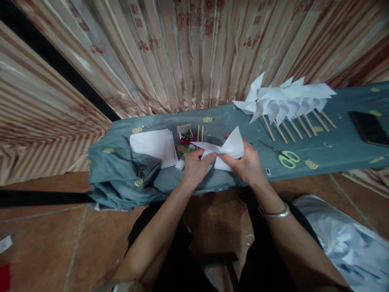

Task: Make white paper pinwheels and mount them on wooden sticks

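Note:
Between my two hands is a white paper pinwheel (233, 145), its blades folded toward the middle. My left hand (196, 164) pinches its left side, thumb near the centre. On the right side my right hand (245, 162) grips it, the thumb also pressed at the centre. Whether a pin sits under the thumbs is hidden. Just beyond my left hand lies a glue stick (184, 159), partly covered by that hand. A small red box of pins (185, 134) stands open behind it, and two wooden sticks (200, 133) lie beside the box.
A stack of white paper (153, 146) lies at left, partly under bunched cloth (121, 170). Several finished pinwheels (282, 101) rest in a row at back right. Green-handled scissors (287, 158) and a black phone (369, 127) lie on the right. A striped curtain (188, 52) hangs behind.

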`<state>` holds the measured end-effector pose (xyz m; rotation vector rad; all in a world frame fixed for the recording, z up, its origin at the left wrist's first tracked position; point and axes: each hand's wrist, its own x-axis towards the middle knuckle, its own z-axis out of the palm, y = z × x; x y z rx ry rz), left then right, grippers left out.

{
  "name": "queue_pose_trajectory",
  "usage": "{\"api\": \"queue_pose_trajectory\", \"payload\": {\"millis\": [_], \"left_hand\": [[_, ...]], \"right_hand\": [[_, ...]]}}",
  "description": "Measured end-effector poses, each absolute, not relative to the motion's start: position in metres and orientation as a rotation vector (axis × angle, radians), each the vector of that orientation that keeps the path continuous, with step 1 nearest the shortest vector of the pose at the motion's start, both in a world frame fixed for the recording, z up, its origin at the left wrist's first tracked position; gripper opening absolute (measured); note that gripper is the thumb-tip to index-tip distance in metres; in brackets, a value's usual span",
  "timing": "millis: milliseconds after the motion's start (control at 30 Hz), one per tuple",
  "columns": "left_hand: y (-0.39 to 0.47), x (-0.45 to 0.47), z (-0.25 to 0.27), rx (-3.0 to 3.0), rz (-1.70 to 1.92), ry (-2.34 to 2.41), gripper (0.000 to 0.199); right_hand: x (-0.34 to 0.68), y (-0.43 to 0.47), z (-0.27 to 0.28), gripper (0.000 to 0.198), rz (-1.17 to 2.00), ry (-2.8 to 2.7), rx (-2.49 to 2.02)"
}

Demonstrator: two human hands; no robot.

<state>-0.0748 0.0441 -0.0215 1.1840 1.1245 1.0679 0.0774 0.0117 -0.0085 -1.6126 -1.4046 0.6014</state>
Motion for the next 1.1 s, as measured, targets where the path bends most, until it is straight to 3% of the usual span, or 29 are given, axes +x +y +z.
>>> {"api": "queue_pose_trajectory", "payload": {"millis": [1100], "left_hand": [[0.0404, -0.0794, -0.0238, 1.120, 1.047, 1.021, 0.020]], "right_hand": [[0.0727, 0.0127, -0.0108, 0.053, 0.741, -1.222, -1.530]]}}
